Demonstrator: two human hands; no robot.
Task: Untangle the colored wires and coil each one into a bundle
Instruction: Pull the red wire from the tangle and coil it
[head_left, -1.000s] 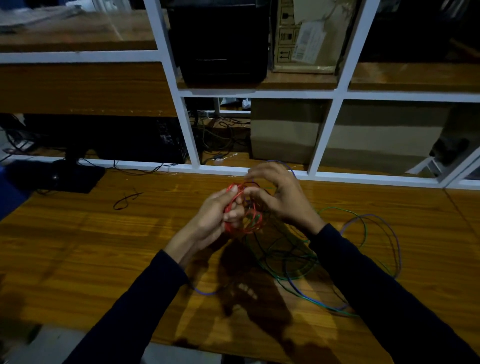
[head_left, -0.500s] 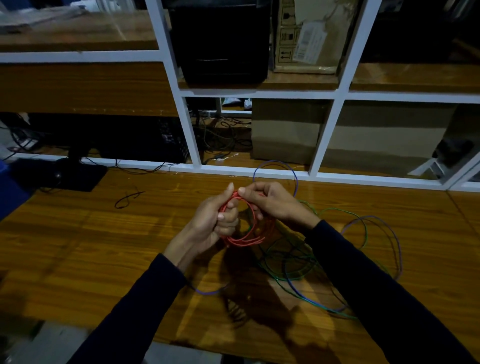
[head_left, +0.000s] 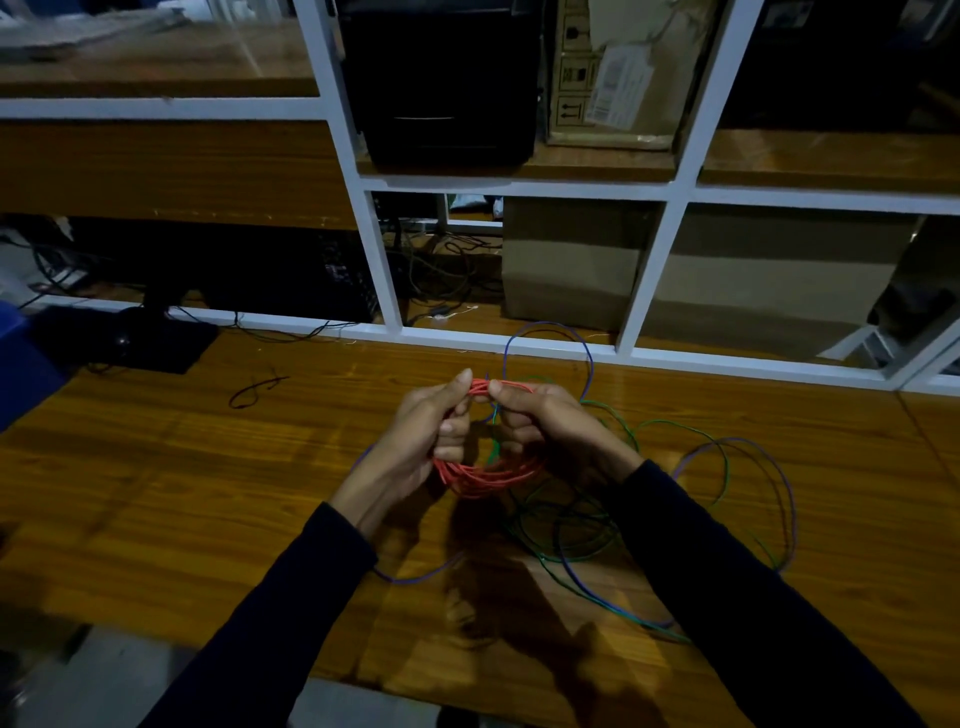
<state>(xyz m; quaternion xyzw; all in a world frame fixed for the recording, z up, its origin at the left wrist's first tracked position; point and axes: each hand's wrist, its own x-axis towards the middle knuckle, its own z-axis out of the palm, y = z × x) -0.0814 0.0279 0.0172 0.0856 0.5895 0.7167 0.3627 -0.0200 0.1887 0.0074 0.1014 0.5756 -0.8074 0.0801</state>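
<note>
A red wire coil (head_left: 488, 475) of several loops hangs above the wooden table (head_left: 182, 467), held by both hands. My left hand (head_left: 415, 441) grips its left side with the thumb pinching the top strands. My right hand (head_left: 545, 421) grips the right side, thumb also on the top strands. A green wire (head_left: 675, 426) and a purple wire (head_left: 779, 478) lie tangled in loose loops on the table under and right of my right forearm. One purple loop (head_left: 545, 327) rises behind my hands.
A white shelf frame (head_left: 649, 275) with cardboard boxes and a black device stands behind the table. A monitor base (head_left: 124, 338) sits at the far left, and a short black wire scrap (head_left: 254, 389) lies on the table. The table's front edge (head_left: 363, 680) is near me.
Both hands have drawn closer together at the coil's top, and the red coil now hangs as a wider, rounder ring between them. The purple loop behind the hands came into sight.
</note>
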